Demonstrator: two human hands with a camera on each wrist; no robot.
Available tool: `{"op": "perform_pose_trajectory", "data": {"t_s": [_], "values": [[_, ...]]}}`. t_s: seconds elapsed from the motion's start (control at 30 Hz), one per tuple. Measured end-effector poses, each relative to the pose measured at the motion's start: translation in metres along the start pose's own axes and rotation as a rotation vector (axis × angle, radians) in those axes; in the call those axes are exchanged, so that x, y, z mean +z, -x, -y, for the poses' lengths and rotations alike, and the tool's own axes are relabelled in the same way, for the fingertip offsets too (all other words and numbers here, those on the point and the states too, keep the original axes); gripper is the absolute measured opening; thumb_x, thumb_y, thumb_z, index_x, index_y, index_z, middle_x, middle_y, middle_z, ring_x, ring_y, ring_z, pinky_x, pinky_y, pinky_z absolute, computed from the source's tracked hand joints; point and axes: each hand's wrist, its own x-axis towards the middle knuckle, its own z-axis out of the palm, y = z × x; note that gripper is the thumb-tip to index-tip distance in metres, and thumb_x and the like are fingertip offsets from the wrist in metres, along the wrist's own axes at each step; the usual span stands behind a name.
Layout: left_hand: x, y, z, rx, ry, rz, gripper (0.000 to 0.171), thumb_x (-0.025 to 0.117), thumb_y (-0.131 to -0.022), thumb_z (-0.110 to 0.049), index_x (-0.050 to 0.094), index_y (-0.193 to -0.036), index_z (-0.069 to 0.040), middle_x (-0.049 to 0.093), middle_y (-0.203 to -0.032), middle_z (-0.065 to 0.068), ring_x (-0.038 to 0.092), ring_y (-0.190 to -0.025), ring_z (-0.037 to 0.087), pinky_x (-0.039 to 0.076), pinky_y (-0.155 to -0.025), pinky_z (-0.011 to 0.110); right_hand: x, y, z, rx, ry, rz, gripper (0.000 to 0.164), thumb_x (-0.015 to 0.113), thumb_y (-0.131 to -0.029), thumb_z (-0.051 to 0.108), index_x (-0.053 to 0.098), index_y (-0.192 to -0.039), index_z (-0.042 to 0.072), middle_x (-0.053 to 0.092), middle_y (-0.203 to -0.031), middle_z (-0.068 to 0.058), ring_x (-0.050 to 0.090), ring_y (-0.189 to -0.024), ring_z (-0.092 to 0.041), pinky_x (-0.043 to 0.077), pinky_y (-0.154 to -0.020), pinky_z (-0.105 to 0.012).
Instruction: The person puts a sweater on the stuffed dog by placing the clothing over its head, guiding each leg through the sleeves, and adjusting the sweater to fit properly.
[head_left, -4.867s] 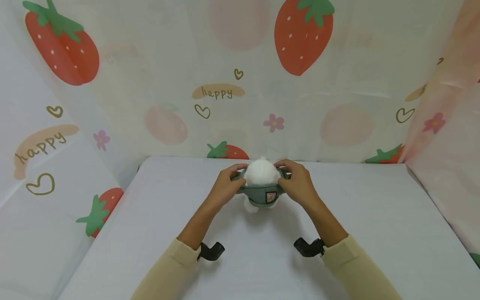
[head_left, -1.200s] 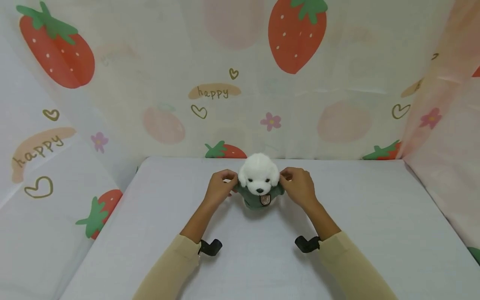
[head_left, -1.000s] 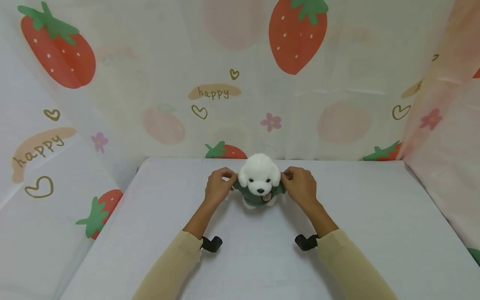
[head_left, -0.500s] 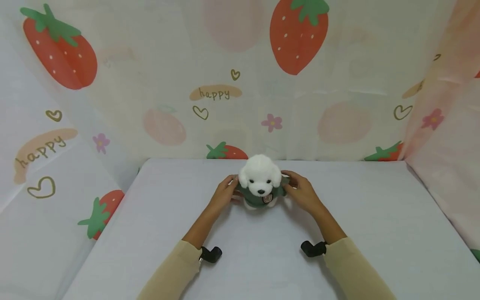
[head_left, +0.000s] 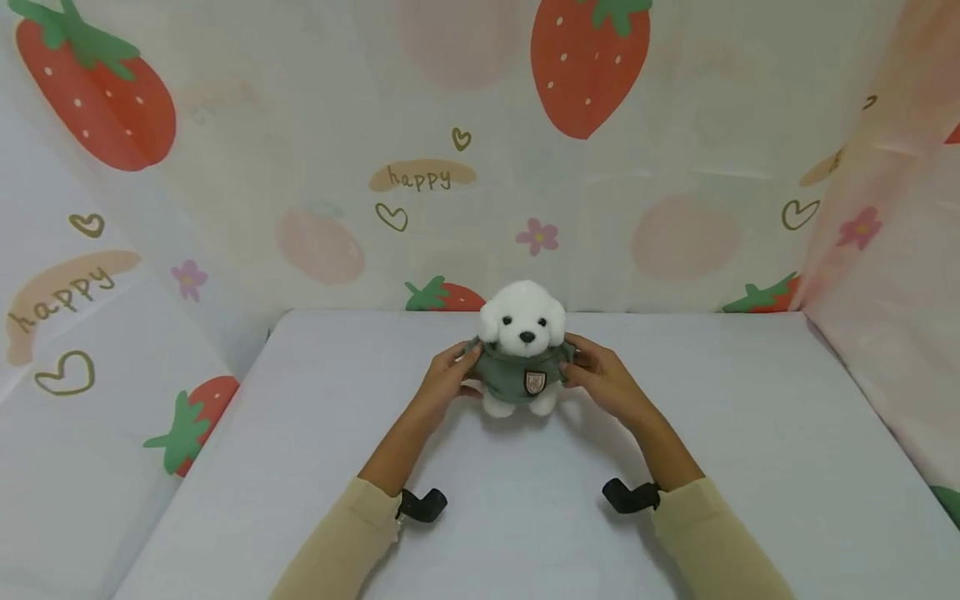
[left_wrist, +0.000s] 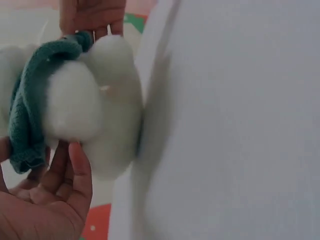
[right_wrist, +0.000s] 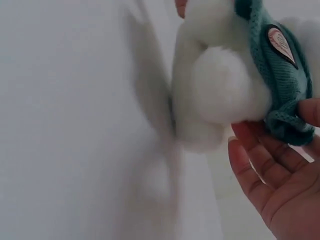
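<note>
A white plush dog (head_left: 522,304) stands upright on the white table, facing me, with a green knitted sweater (head_left: 502,373) round its body. The sweater bears a shield-shaped patch (head_left: 536,382). On the dog's left side in the head view, my left hand (head_left: 441,383) grips the sweater's sleeve, thumb in front. Opposite it, my right hand (head_left: 609,382) pinches the other sleeve between thumb and fingers. Both wrist views show the sweater's edge (left_wrist: 27,160) bunched at the sleeves, with the white legs (right_wrist: 222,85) below it. Some fingers of both hands are behind the toy.
The white-covered table (head_left: 510,517) stretches around the toy. Behind it hangs a cloth backdrop (head_left: 600,183) printed with strawberries, hearts and flowers, which also lines both sides. Black curved pieces (head_left: 423,505) sit at both wrists, by the beige sleeves (head_left: 337,542).
Earlier the sweater lay across the dog's lowered head, hiding its face; now it sits below the head. The dog has tipped back upright, and the right hand has shifted its hold on the sleeve.
</note>
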Motion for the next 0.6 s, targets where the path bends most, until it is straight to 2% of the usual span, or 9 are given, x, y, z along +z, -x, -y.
{"op": "perform_pose_trajectory", "data": {"t_s": [0.13, 0.23, 0.37, 0.47, 0.6], "values": [[0.004, 0.01, -0.012, -0.067, 0.111, 0.025, 0.046, 0.053, -0.106, -0.039, 0.061, -0.127, 0.001, 0.069, -0.091, 0.003, 0.067, -0.084, 0.014, 0.057, -0.068, 0.029, -0.006, 0.004, 0.016, 0.027, -0.015, 0.018, 0.054, 0.053, -0.103, 0.007, 0.038, -0.154, -0.001, 0.056, -0.137, -0.029, 0.063, -0.109, -0.028, 0.056, -0.089, -0.046], [0.008, 0.018, -0.022, -0.11, 0.192, 0.095, 0.051, 0.05, -0.108, -0.038, 0.055, -0.133, 0.006, 0.071, -0.09, 0.004, 0.069, -0.081, 0.013, 0.058, -0.07, 0.027, -0.013, 0.011, 0.031, 0.076, 0.004, 0.037, 0.051, 0.051, -0.104, 0.01, 0.04, -0.153, -0.002, 0.054, -0.139, -0.027, 0.063, -0.111, -0.027, 0.056, -0.091, -0.047], [0.012, 0.028, -0.032, -0.181, 0.333, 0.2, 0.055, 0.047, -0.109, -0.033, 0.043, -0.142, 0.012, 0.072, -0.091, 0.009, 0.073, -0.079, 0.014, 0.059, -0.074, 0.027, -0.024, 0.021, 0.048, 0.155, 0.024, 0.069, 0.049, 0.049, -0.104, 0.013, 0.043, -0.149, -0.007, 0.058, -0.134, -0.026, 0.066, -0.104, -0.024, 0.057, -0.09, -0.042], [0.014, 0.035, -0.035, -0.224, 0.425, 0.236, 0.046, 0.047, -0.11, -0.025, 0.046, -0.138, 0.012, 0.072, -0.09, 0.009, 0.073, -0.077, 0.013, 0.059, -0.075, 0.024, -0.029, 0.027, 0.057, 0.212, 0.018, 0.098, 0.045, 0.048, -0.104, 0.014, 0.048, -0.142, -0.011, 0.064, -0.123, -0.023, 0.068, -0.095, -0.02, 0.058, -0.088, -0.037], [0.017, 0.042, -0.031, -0.253, 0.506, 0.247, 0.023, 0.045, -0.109, -0.008, 0.063, -0.117, 0.004, 0.072, -0.09, 0.007, 0.072, -0.078, 0.009, 0.057, -0.076, 0.019, -0.031, 0.032, 0.058, 0.28, -0.005, 0.132, 0.041, 0.047, -0.104, 0.012, 0.054, -0.133, -0.016, 0.07, -0.102, -0.013, 0.07, -0.084, -0.018, 0.059, -0.082, -0.033]]}}
